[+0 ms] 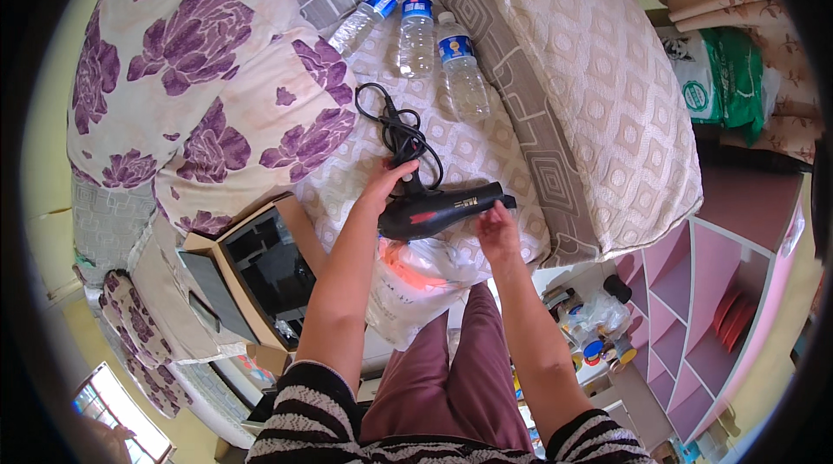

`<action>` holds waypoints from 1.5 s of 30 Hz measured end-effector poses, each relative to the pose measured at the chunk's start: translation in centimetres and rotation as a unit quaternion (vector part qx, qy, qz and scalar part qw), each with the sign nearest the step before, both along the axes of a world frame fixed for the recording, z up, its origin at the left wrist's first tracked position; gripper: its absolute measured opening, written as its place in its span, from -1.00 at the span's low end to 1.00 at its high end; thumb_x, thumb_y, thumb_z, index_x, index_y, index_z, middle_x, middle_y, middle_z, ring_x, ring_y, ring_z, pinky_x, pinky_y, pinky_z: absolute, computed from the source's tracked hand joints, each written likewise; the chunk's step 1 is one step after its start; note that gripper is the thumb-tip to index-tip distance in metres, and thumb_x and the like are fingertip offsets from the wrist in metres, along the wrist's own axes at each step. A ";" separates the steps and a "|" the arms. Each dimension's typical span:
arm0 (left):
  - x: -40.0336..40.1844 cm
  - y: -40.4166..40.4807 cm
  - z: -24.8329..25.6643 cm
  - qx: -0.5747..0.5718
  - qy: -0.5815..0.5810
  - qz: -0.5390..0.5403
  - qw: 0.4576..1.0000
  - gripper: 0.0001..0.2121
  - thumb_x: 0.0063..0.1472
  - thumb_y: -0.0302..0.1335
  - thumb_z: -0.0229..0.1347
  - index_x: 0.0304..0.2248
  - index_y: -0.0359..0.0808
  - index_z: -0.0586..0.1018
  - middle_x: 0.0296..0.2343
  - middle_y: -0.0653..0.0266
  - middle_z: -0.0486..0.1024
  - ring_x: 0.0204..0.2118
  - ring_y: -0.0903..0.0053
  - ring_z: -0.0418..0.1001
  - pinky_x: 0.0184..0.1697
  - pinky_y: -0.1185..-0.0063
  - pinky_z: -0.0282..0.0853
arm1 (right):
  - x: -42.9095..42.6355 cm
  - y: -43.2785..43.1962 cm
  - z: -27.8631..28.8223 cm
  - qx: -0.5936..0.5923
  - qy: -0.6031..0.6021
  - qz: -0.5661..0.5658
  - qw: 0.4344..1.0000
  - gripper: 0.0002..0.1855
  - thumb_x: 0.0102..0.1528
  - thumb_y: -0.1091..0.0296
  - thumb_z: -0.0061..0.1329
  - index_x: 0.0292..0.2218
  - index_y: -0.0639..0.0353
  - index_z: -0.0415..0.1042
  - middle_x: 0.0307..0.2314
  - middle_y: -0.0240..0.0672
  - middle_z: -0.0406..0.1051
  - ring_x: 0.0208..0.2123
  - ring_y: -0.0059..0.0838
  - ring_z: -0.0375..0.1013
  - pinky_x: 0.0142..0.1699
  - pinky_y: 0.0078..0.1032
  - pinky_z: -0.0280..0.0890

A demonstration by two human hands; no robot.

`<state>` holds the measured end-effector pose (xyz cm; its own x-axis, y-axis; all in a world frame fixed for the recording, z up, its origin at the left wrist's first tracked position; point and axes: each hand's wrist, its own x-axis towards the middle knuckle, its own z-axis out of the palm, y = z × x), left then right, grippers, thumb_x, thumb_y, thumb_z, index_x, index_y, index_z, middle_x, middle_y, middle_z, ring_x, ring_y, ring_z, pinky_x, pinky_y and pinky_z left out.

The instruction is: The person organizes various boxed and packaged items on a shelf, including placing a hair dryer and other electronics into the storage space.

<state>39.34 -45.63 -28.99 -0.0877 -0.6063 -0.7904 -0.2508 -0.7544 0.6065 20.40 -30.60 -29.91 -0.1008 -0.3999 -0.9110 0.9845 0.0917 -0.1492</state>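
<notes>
A black hair dryer lies across the space between my hands, its nozzle end pointing right. My left hand grips it at the handle, beside the bundled black power cord. At the nozzle end, the fingers of my right hand touch the dryer's underside; part of their grip is hidden. Below the dryer, a white plastic bag with something orange inside hangs at the seat's edge. Three clear plastic water bottles with blue labels lie on the patterned sofa seat beyond the cord.
Purple-flowered cushions fill the left side of the sofa. An open cardboard box with dark contents stands left of my left forearm. A grey-bordered backrest cushion rises at right. Pink shelving and a cluster of jars are at lower right.
</notes>
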 end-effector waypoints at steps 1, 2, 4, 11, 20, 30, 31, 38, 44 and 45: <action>0.1 0.0 -0.4 0.000 0.000 -0.003 1.000 -0.37 -0.28 -0.18 0.22 -0.22 -0.37 0.31 -0.35 0.26 0.36 -0.27 0.53 0.27 -0.23 0.51 0.14 | 0.9 -1.0 1.0 0.017 0.031 0.043 0.998 -0.80 -0.18 0.22 0.05 -0.62 0.06 0.31 -0.73 -0.46 0.26 -0.62 -0.54 0.25 -0.38 -0.54 0.20; 0.4 0.0 -1.2 0.000 0.026 0.013 1.000 -0.43 -0.23 -0.23 0.20 -0.23 -0.36 0.31 -0.39 0.32 0.34 -0.34 0.59 0.26 -0.33 0.56 0.17 | 1.3 -0.9 0.3 0.030 0.045 0.072 0.996 -0.79 -0.20 0.21 0.07 -0.58 0.04 0.31 -0.69 -0.47 0.27 -0.59 -0.53 0.25 -0.35 -0.52 0.19; 0.2 0.2 -1.8 -0.010 0.016 0.050 0.999 -0.54 -0.17 -0.29 0.18 -0.26 -0.31 0.34 -0.48 0.43 0.34 -0.45 0.68 0.27 -0.48 0.64 0.19 | 1.9 -1.5 0.2 0.042 0.059 0.097 0.993 -0.77 -0.21 0.19 0.08 -0.55 0.01 0.30 -0.66 -0.48 0.27 -0.56 -0.53 0.26 -0.32 -0.50 0.18; 0.2 -0.4 -1.1 0.024 0.039 0.005 0.999 -0.47 -0.26 -0.26 0.21 -0.24 -0.25 0.36 -0.43 0.35 0.36 -0.36 0.53 0.25 -0.32 0.51 0.15 | 2.8 -2.9 1.3 0.014 0.097 0.097 0.990 -0.61 -0.25 0.18 0.09 -0.36 -0.04 0.24 -0.39 -0.52 0.24 -0.25 -0.56 0.14 -0.10 -0.41 0.00; -2.3 -1.9 3.6 -0.121 0.047 -0.014 0.991 -0.56 -0.10 -0.31 0.14 -0.18 -0.19 0.33 -0.37 0.43 0.39 -0.37 0.64 0.34 -0.42 0.58 0.23 | 1.3 -3.6 4.6 -0.051 0.152 0.136 0.978 -0.47 -0.22 -0.04 0.04 -0.27 0.05 0.24 -0.32 -0.43 0.26 -0.20 -0.50 0.16 -0.12 -0.36 0.02; -2.2 2.1 15.4 -0.129 0.176 -0.126 0.968 -0.58 0.02 -0.58 -0.06 -0.07 -0.32 0.19 -0.20 0.29 0.31 -0.19 0.58 0.28 -0.14 0.65 0.14 | 1.5 2.8 13.3 -0.098 0.140 0.094 0.981 -0.47 -0.11 -0.06 -0.05 -0.21 0.12 0.21 -0.31 -0.44 0.25 -0.24 -0.54 0.20 -0.12 -0.42 0.11; -2.4 2.8 16.3 -0.121 0.197 -0.136 0.963 -0.57 0.01 -0.60 -0.07 -0.07 -0.33 0.18 -0.19 0.26 0.30 -0.17 0.55 0.28 -0.12 0.64 0.13 | 1.5 3.7 13.9 -0.105 0.131 0.092 0.981 -0.48 -0.10 -0.03 -0.06 -0.21 0.13 0.21 -0.31 -0.44 0.25 -0.24 -0.55 0.20 -0.13 -0.43 0.12; -5.7 7.2 19.5 -0.054 0.283 -0.231 0.929 -0.44 -0.15 -0.64 -0.06 -0.06 -0.43 0.12 -0.17 0.11 0.26 -0.13 0.45 0.26 -0.07 0.56 0.16 | 0.6 11.5 15.8 -0.096 0.105 -0.009 0.990 -0.53 -0.08 -0.01 -0.07 -0.22 0.12 0.22 -0.34 -0.46 0.29 -0.28 -0.62 0.26 -0.17 -0.54 0.17; -11.8 10.6 21.1 0.003 0.326 -0.320 0.890 -0.41 -0.16 -0.65 -0.05 -0.04 -0.44 0.07 -0.16 0.13 0.22 -0.12 0.44 0.24 -0.04 0.54 0.11 | -1.5 16.9 18.0 -0.050 0.100 -0.129 0.985 -0.67 -0.05 0.04 -0.09 -0.36 0.08 0.27 -0.47 -0.50 0.31 -0.42 -0.66 0.30 -0.28 -0.64 0.20; -12.8 11.1 21.2 0.026 0.347 -0.327 0.878 -0.41 -0.14 -0.70 -0.04 -0.04 -0.42 0.07 -0.16 0.18 0.22 -0.11 0.50 0.23 -0.05 0.56 0.11 | -1.9 17.9 17.9 -0.053 0.102 -0.140 0.983 -0.69 -0.05 0.04 -0.10 -0.36 0.07 0.27 -0.49 -0.49 0.31 -0.44 -0.65 0.31 -0.33 -0.65 0.20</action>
